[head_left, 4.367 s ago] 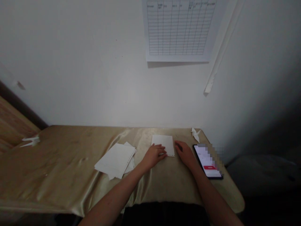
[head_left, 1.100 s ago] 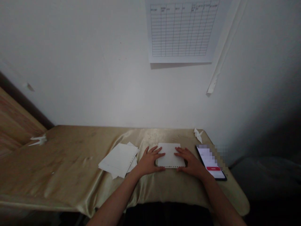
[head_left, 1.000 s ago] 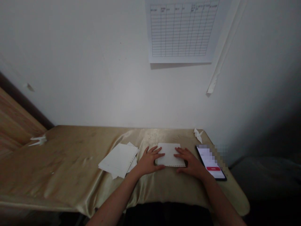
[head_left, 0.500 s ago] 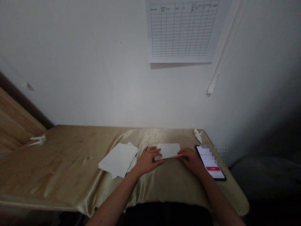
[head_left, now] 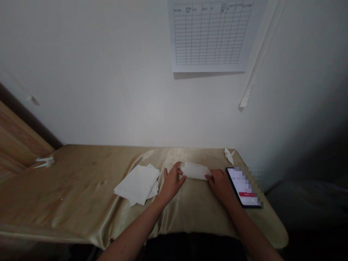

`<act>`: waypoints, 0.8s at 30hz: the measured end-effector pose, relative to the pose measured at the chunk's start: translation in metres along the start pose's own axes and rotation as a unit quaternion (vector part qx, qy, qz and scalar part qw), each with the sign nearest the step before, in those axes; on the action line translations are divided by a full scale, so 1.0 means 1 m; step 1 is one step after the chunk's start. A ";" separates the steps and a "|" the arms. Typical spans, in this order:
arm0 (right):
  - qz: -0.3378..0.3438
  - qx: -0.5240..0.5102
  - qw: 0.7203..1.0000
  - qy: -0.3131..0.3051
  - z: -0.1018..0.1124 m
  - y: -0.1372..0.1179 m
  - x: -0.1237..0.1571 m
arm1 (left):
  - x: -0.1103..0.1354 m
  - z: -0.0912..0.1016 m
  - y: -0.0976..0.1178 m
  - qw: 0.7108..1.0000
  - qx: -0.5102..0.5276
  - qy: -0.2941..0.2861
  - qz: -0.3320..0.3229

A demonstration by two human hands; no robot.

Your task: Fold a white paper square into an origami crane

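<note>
Head view: left hand [head_left: 171, 183] and right hand [head_left: 221, 186] grip folded paper [head_left: 196, 171] between loose sheets [head_left: 137, 185] and phone [head_left: 243, 187].

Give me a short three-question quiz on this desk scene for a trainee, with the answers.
1. True or false: the smartphone lies nearer the right hand than the left hand.
2. Fill in the blank: a white paper ____ sits near the far edge of the table, beyond the smartphone.
3. Short answer: what item do both hands touch?

Key: 1. True. 2. crane. 3. The folded paper strip.
</note>
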State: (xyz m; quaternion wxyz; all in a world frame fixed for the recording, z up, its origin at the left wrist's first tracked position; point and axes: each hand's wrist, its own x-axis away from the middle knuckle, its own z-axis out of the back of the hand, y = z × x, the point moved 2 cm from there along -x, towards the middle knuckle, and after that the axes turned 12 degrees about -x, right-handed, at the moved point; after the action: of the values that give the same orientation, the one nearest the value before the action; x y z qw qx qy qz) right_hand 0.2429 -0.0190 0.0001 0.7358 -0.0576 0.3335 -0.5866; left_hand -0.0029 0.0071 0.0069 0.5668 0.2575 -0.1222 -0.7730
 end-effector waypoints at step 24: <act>0.018 0.047 0.999 0.011 -0.005 -0.011 0.002 | 0.005 0.003 0.006 0.988 -0.154 0.004 -0.030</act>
State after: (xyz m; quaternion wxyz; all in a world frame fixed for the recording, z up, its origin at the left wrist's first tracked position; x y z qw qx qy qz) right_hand 0.2315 -0.0226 0.0009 0.7441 -0.0108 0.3148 -0.5891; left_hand -0.0010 0.0001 0.0109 0.5766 0.1738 0.0088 -0.7983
